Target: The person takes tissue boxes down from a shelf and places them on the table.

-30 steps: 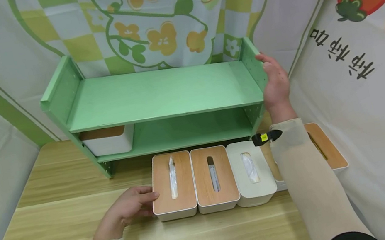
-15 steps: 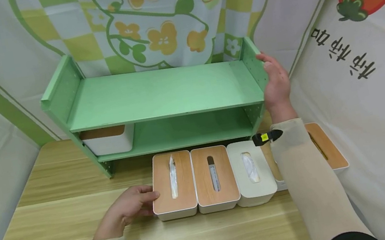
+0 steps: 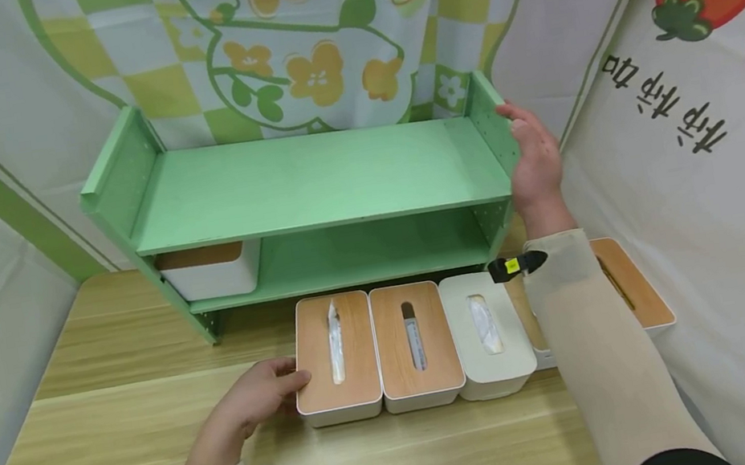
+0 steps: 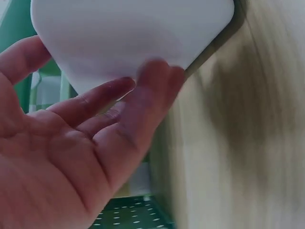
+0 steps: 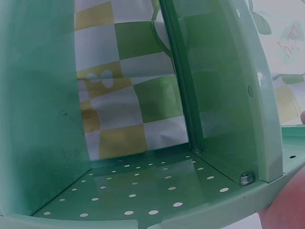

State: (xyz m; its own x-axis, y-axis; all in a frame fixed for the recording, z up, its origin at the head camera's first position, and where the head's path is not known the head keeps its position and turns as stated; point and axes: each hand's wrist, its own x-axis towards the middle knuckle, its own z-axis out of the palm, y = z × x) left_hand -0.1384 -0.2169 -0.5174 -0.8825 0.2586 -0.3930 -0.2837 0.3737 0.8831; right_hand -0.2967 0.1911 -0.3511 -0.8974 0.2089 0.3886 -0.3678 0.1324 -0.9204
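In the head view my left hand (image 3: 256, 401) is at the left side of a tissue box (image 3: 308, 356) with a wood-look lid and white body. Its thumb touches the lid's left edge. In the left wrist view the loosely bent fingers (image 4: 138, 109) lie at the white box wall, not wrapped round it. My right hand (image 3: 535, 166) rests against the outer side of the right panel of a green two-tier shelf (image 3: 320, 180), fingers up along it. The right wrist view shows the perforated side panel (image 5: 133, 191), with only a bit of the hand at the edge.
Right of the first box stand a second wood-lidded box (image 3: 436, 336) and a white-lidded box (image 3: 504, 325). Another wood-lidded box (image 3: 637, 288) is beyond my right sleeve, which partly hides things there. One box (image 3: 211, 278) sits at the lower shelf's left end.
My left hand's lower fingers have shifted slightly beside the box, while its thumb stays at the lid edge. The right hand, shelf and boxes look unmoved.
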